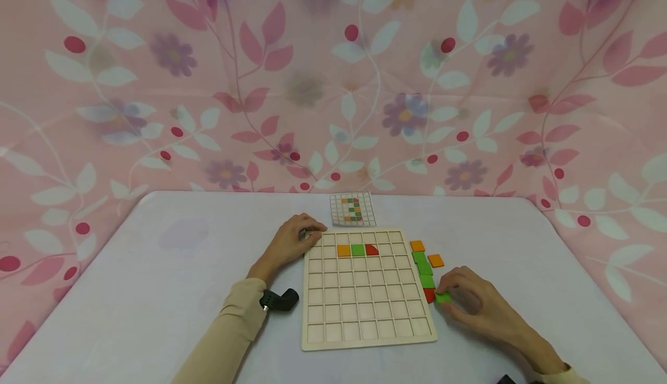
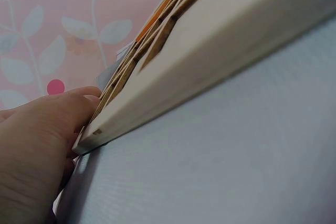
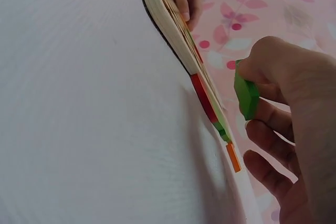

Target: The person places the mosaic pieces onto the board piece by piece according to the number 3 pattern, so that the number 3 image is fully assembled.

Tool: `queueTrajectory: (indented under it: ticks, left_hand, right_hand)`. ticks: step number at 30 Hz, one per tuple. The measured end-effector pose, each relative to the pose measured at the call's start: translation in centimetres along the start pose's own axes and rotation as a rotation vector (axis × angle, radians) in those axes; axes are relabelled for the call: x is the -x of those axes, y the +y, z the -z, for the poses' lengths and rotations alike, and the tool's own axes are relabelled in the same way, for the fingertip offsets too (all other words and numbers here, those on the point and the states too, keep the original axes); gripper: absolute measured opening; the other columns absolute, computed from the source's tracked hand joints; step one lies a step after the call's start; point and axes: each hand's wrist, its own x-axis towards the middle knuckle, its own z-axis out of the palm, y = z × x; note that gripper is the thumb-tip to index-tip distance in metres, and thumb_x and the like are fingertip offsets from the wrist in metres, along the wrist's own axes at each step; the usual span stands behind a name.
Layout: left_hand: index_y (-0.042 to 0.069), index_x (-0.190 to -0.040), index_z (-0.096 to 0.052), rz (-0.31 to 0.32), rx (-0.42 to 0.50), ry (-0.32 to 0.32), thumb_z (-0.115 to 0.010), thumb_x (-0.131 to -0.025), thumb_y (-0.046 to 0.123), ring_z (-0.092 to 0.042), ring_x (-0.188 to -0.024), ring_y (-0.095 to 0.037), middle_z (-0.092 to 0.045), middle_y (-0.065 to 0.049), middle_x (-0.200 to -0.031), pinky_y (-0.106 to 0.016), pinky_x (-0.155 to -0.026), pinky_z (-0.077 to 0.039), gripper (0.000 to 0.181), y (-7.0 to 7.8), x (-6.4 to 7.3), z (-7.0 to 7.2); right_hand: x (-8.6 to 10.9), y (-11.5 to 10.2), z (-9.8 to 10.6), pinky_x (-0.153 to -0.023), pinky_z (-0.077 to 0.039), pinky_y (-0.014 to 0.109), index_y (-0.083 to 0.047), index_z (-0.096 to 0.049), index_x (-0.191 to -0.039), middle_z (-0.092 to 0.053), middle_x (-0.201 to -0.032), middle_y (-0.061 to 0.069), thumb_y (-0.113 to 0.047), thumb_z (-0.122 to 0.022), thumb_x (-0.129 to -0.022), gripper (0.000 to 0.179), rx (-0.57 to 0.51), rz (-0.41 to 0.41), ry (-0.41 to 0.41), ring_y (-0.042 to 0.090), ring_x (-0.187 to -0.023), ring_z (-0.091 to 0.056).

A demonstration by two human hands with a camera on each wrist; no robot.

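Observation:
My left hand (image 1: 297,236) grips the far left corner of a pale wooden grid board (image 1: 344,297); in the left wrist view its fingers bend over the board's edge. Set in one row of the board are an orange tile (image 1: 344,251), a green tile (image 1: 358,250) and a red tile (image 1: 372,249) with a rounded corner. Beside the board's right edge, my right hand (image 1: 482,308) pinches a small green tile (image 3: 245,90) between thumb and fingers. The right wrist view shows that tile raised off the table.
Along the board's right side lie two orange tiles, one nearer the board (image 1: 417,246) and one farther out (image 1: 435,260), several green tiles (image 1: 424,268) and a red tile (image 1: 429,295). A printed pattern card (image 1: 369,213) lies behind the board on the white table (image 1: 172,268). Flowered cloth (image 1: 312,83) hangs behind.

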Motion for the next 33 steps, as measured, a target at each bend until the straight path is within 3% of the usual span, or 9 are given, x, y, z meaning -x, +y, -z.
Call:
queueTrajectory:
  ticks: [4,11,15,22,26,33]
  left_hand:
    - [0.019,-0.1,-0.072,0.011,0.01,-0.006,-0.067,-0.088,0.018,-0.054,-0.085,-0.013,-0.066,0.003,-0.097,-0.032,-0.075,-0.043,0.013,0.2,0.0,0.1]
    - [0.018,-0.101,-0.072,0.033,0.017,-0.02,-0.067,-0.088,0.018,-0.055,-0.088,-0.013,-0.066,0.002,-0.097,-0.033,-0.077,-0.044,0.014,0.3,-0.1,0.1]
    - [0.018,-0.101,-0.072,0.034,0.019,-0.022,-0.066,-0.089,0.018,-0.055,-0.088,-0.013,-0.066,0.002,-0.097,-0.033,-0.078,-0.045,0.014,0.3,-0.1,0.1]
    - [0.019,-0.101,-0.072,0.039,0.021,-0.028,-0.066,-0.089,0.018,-0.055,-0.088,-0.013,-0.066,0.003,-0.097,-0.032,-0.077,-0.044,0.014,0.3,0.0,0.2]
    - [0.019,-0.101,-0.073,0.038,0.016,-0.028,-0.067,-0.089,0.018,-0.055,-0.087,-0.013,-0.066,0.003,-0.097,-0.032,-0.077,-0.044,0.014,0.4,-0.1,0.3]
    - [0.018,-0.101,-0.073,0.042,0.02,-0.031,-0.066,-0.089,0.018,-0.054,-0.086,-0.013,-0.066,0.003,-0.097,-0.031,-0.076,-0.044,0.013,0.6,0.0,0.4]
  right_hand:
    - [-0.2,0.0,0.0,-0.083,-0.041,0.015,-0.018,-0.062,-0.098,-0.06,-0.098,-0.006,0.008,-0.079,-0.064,0.046,-0.004,0.016,0.017,0.006,-0.093,-0.052]
    - [-0.7,-0.1,-0.1,-0.086,-0.041,0.014,-0.02,-0.06,-0.099,-0.058,-0.101,-0.007,0.001,-0.079,-0.07,0.04,0.021,-0.074,-0.034,0.004,-0.097,-0.051]
    - [-1.3,-0.3,-0.3,-0.085,-0.042,0.016,-0.018,-0.061,-0.098,-0.06,-0.099,-0.005,0.003,-0.079,-0.069,0.04,0.023,-0.069,-0.026,0.006,-0.095,-0.052]
    - [-3.0,-2.2,-0.2,-0.082,-0.042,0.017,-0.012,-0.062,-0.095,-0.061,-0.094,0.0,0.011,-0.077,-0.067,0.039,-0.016,-0.027,-0.005,0.01,-0.089,-0.053]
    - [-3.9,-3.4,-0.1,-0.084,-0.041,0.014,-0.011,-0.063,-0.093,-0.061,-0.093,0.0,0.011,-0.076,-0.068,0.035,-0.009,-0.065,-0.019,0.01,-0.089,-0.054]
    - [-3.5,-1.3,-1.0,-0.083,-0.043,0.016,-0.012,-0.066,-0.097,-0.062,-0.099,0.001,0.004,-0.077,-0.072,0.032,-0.002,-0.094,-0.036,0.011,-0.09,-0.055]
